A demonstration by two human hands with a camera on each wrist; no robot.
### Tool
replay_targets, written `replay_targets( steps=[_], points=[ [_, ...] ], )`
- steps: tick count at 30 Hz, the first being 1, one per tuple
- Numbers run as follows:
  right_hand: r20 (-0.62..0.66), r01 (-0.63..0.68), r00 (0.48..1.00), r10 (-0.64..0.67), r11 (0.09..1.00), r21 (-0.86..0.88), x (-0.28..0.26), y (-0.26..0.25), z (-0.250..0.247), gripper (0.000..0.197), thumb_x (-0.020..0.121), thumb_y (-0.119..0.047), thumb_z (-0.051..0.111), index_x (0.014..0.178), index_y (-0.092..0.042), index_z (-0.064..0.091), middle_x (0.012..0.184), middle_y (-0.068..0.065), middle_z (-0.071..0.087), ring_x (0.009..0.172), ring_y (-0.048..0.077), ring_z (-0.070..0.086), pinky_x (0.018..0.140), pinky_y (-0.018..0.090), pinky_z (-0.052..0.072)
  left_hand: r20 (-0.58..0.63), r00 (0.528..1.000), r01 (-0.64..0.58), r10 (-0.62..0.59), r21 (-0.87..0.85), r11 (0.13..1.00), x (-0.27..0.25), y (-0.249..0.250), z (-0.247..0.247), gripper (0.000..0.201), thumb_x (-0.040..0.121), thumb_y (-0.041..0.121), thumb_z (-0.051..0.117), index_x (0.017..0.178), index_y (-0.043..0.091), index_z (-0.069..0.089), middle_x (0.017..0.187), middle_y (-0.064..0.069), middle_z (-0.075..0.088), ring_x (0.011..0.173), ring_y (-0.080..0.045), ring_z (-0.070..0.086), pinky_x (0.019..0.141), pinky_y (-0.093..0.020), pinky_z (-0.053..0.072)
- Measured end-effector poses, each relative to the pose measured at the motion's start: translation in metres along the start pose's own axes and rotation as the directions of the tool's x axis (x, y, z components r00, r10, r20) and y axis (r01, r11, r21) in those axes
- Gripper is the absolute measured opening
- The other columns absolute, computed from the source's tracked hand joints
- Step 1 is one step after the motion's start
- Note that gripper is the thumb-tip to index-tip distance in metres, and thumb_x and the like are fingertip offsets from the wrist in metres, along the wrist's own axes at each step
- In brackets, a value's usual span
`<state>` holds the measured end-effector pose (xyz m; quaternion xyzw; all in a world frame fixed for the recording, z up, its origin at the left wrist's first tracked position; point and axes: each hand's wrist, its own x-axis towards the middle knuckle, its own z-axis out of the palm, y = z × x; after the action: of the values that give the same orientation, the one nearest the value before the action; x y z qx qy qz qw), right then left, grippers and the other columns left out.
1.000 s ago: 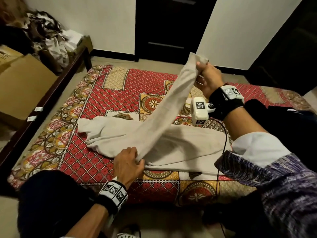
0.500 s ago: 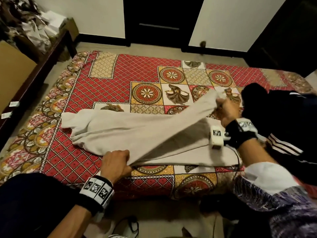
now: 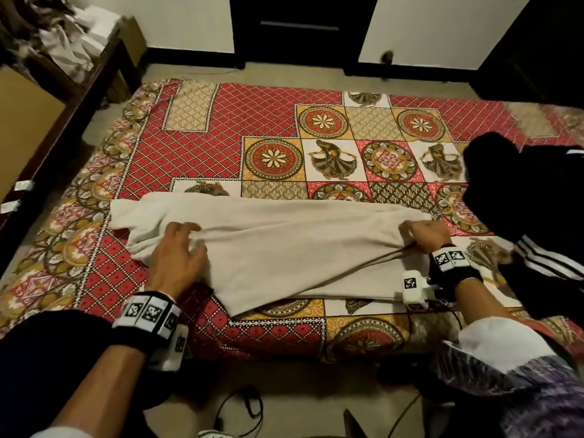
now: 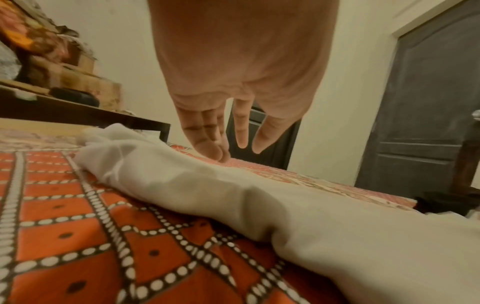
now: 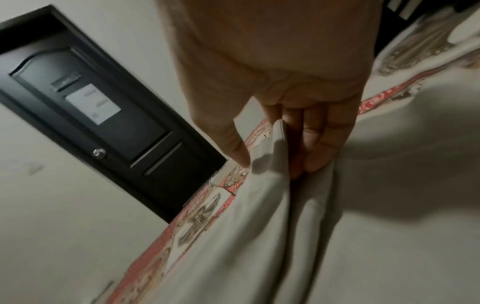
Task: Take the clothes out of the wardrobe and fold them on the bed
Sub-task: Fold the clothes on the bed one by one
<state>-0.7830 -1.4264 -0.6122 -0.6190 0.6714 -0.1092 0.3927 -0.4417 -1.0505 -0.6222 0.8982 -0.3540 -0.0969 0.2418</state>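
Folding beige garment (image 3: 284, 248) on bed (image 3: 252, 121), first lengthwise fold down. Left hand (image 3: 177, 257) spread on cloth, right hand (image 3: 423, 237) pinching cuff. Dark clothes (image 3: 531, 216) right side unfolded.

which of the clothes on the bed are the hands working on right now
The beige garment, spread flat across the bed's near edge. The left hand touches one end, and the right hand pinches the other. The black garment with white stripes lies untouched at the right.
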Motion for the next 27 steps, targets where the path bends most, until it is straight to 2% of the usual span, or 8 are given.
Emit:
replay_targets(
  steps=[5, 9, 13, 18, 20, 23, 25, 27],
  points=[
    [-0.084, 0.075, 0.993, -0.079, 0.995, -0.058, 0.004, 0.006, 0.004, 0.009, 0.069, -0.011, 0.068, 0.07, -0.007, 0.076, 0.064, 0.009, 0.069, 0.067, 0.028, 0.062, 0.067, 0.041, 0.058, 0.178, 0.973, 0.12, -0.149, 0.164, 0.979, 0.026, -0.017, 0.004, 0.03, 0.09, 0.023, 0.061, 0.118, 0.017, 0.067, 0.118, -0.019, 0.069, 0.105, -0.04, 0.064, 0.084, -0.044, 0.05],
    [-0.158, 0.124, 0.98, -0.122, 0.992, 0.007, 0.011, 0.007, 0.002, 0.013, 0.074, -0.013, 0.063, 0.075, -0.006, 0.074, 0.065, 0.009, 0.066, 0.067, 0.028, 0.06, 0.067, 0.038, 0.054, 0.086, 0.991, 0.092, -0.1, 0.092, 0.991, 0.036, -0.02, 0.002, 0.019, 0.091, 0.02, 0.061, 0.105, 0.012, 0.072, 0.108, -0.021, 0.071, 0.096, -0.04, 0.065, 0.081, -0.044, 0.051],
    [-0.224, 0.131, 0.964, -0.146, 0.988, -0.083, 0.017, 0.009, 0.004, 0.02, 0.084, -0.022, 0.064, 0.093, -0.012, 0.078, 0.085, 0.012, 0.073, 0.085, 0.034, 0.067, 0.076, 0.036, 0.052, -0.097, 0.993, 0.07, -0.062, 0.083, 0.994, 0.041, -0.02, 0.009, 0.018, 0.093, 0.018, 0.062, 0.105, 0.008, 0.071, 0.101, -0.022, 0.063, 0.096, -0.044, 0.061, 0.084, -0.049, 0.05],
    [-0.182, 0.175, 0.944, -0.276, 0.884, -0.434, 0.004, 0.014, 0.015, 0.035, 0.088, -0.014, 0.062, 0.122, -0.012, 0.07, 0.108, 0.024, 0.073, 0.103, 0.041, 0.066, 0.092, 0.045, 0.054, -0.041, 0.995, 0.094, -0.088, 0.211, 0.973, 0.031, -0.021, 0.027, 0.016, 0.088, 0.016, 0.065, 0.1, 0.007, 0.068, 0.103, -0.022, 0.058, 0.089, -0.046, 0.06, 0.069, -0.052, 0.053],
    [-0.172, 0.267, 0.89, -0.423, 0.787, -0.557, -0.002, 0.014, 0.018, 0.045, 0.088, -0.006, 0.063, 0.133, -0.006, 0.062, 0.118, 0.024, 0.067, 0.107, 0.041, 0.064, 0.093, 0.047, 0.053, -0.071, 0.997, 0.056, -0.04, 0.236, 0.97, 0.029, -0.018, 0.03, 0.021, 0.086, 0.015, 0.066, 0.106, 0.006, 0.066, 0.108, -0.022, 0.054, 0.088, -0.045, 0.059, 0.062, -0.05, 0.052],
    [-0.036, 0.493, 0.739, -0.672, 0.576, -0.652, -0.01, 0.014, 0.026, 0.044, 0.095, -0.014, 0.064, 0.137, -0.004, 0.057, 0.134, 0.022, 0.06, 0.117, 0.038, 0.061, 0.098, 0.051, 0.053, -0.078, 0.971, -0.208, 0.227, 0.195, 0.958, 0.022, 0.002, 0.033, 0.037, 0.093, 0.031, 0.061, 0.124, 0.01, 0.063, 0.127, -0.018, 0.054, 0.106, -0.037, 0.056, 0.077, -0.049, 0.052],
    [0.13, 0.521, 0.77, -0.625, 0.497, -0.694, -0.014, 0.018, 0.034, 0.039, 0.097, -0.024, 0.059, 0.135, -0.012, 0.057, 0.139, 0.015, 0.056, 0.125, 0.034, 0.055, 0.098, 0.057, 0.052, 0.103, 0.939, -0.34, 0.327, 0.142, 0.93, 0.011, 0.017, 0.043, 0.055, 0.097, 0.054, 0.046, 0.14, 0.02, 0.053, 0.146, -0.012, 0.046, 0.128, -0.029, 0.048, 0.098, -0.052, 0.047],
    [0.231, 0.474, 0.852, -0.47, 0.504, -0.722, -0.017, 0.023, 0.039, 0.039, 0.098, -0.027, 0.053, 0.135, -0.019, 0.054, 0.142, 0.008, 0.05, 0.13, 0.033, 0.049, 0.097, 0.058, 0.049, 0.332, 0.905, -0.342, 0.266, 0.196, 0.919, 0.0, 0.017, 0.059, 0.073, 0.094, 0.073, 0.024, 0.155, 0.033, 0.031, 0.166, -0.003, 0.019, 0.151, -0.023, 0.022, 0.117, -0.06, 0.025]
  ],
)
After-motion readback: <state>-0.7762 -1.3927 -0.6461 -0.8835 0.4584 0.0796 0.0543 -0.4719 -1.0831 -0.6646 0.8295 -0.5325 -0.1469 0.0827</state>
